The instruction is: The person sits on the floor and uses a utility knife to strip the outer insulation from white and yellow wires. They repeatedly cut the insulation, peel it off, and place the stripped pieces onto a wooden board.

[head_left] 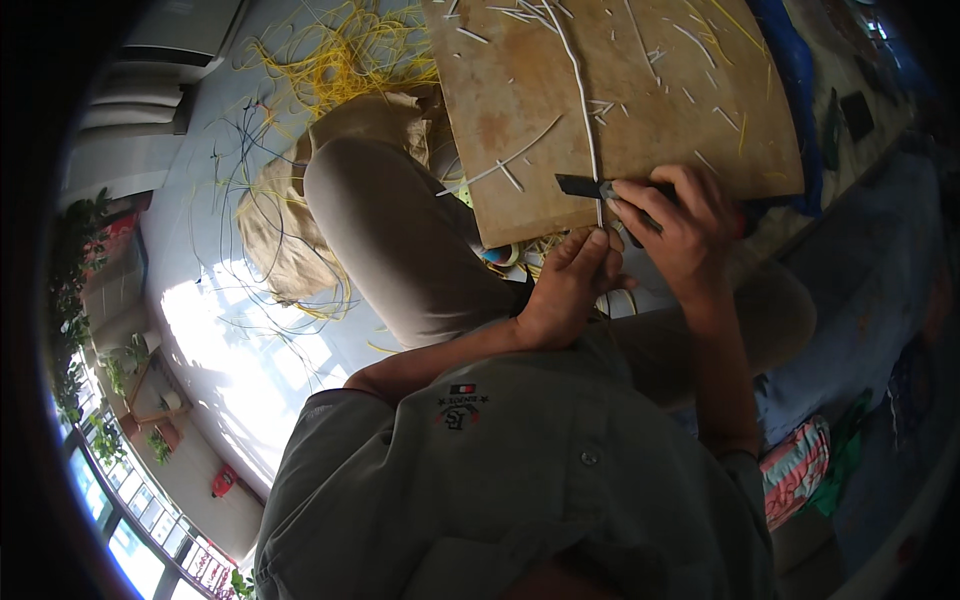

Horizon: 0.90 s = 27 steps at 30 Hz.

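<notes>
A long white cable (583, 100) runs down the wooden board (520, 110) and over its near edge. Below that edge my left hand (560, 292) is closed, pinching the cable's near end between thumb and fingers. My right hand (685, 235) grips a utility knife (578, 185) with a dark blade pointing left. The blade lies across the cable just above my left fingertips; whether it cuts into the sheath I cannot tell. Short white sheath scraps (510, 178) lie scattered about the board.
A tangle of yellow wire (350, 55) lies on the floor at the far left, with thin dark wires nearer. My bent leg (375, 230) is left of the board, beside a tan sack (275, 225). Blue material (790, 90) borders the board's right side.
</notes>
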Each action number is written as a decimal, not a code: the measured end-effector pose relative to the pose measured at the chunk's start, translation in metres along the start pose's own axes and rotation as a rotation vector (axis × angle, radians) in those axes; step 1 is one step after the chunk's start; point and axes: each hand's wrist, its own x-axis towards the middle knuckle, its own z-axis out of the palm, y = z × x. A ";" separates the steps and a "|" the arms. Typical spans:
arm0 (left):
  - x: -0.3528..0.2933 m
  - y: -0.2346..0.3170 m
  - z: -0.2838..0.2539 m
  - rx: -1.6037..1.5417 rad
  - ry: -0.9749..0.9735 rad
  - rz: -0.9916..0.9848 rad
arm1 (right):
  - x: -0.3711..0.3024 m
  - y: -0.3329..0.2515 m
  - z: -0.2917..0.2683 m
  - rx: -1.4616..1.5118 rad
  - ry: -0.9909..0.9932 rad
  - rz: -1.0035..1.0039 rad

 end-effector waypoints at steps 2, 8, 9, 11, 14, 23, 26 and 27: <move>-0.001 -0.001 0.001 0.010 0.000 0.015 | 0.001 0.000 0.002 0.002 0.011 -0.006; -0.002 0.001 0.003 0.005 -0.005 0.028 | 0.002 0.002 0.005 0.003 0.039 -0.017; -0.001 0.002 0.004 0.001 -0.007 0.026 | 0.002 0.002 0.005 -0.002 0.042 -0.018; -0.002 0.002 0.005 -0.001 0.014 0.012 | 0.002 0.000 0.005 -0.015 0.047 -0.016; -0.002 0.005 0.010 0.008 0.071 -0.018 | 0.001 -0.002 0.003 -0.041 0.053 -0.015; -0.002 0.005 0.008 -0.006 0.060 -0.043 | -0.006 0.004 -0.004 -0.037 0.038 0.024; -0.003 0.006 0.010 0.002 0.070 -0.043 | -0.008 0.007 -0.001 -0.031 0.037 0.025; -0.004 0.007 0.011 0.009 0.082 -0.042 | -0.007 0.006 -0.001 -0.029 0.033 0.026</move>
